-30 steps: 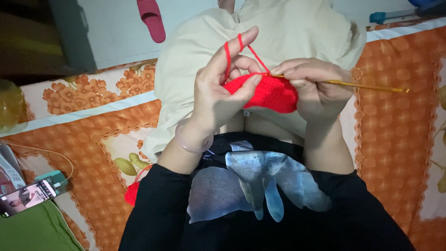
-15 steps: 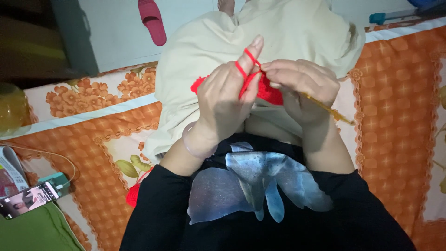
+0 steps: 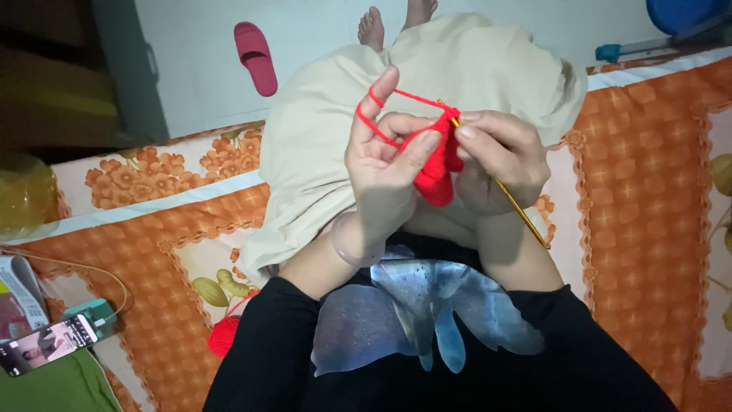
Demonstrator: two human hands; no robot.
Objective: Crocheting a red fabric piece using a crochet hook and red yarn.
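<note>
- While my left hand [image 3: 385, 172] pinched the red crochet piece [image 3: 437, 169], yarn [image 3: 375, 120] looped its raised forefinger.
- Right hand [image 3: 499, 160], beside the piece, gripped the hook [image 3: 518, 206].
- Step judged: mid-stitch; next needs steady yarn tension.

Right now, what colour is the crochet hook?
Gold-yellow; the crochet hook in the right hand shows best in the head view.

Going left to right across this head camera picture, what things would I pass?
Phone → red yarn ball → pink slipper → left hand → red crochet piece → right hand → blue object.
</note>
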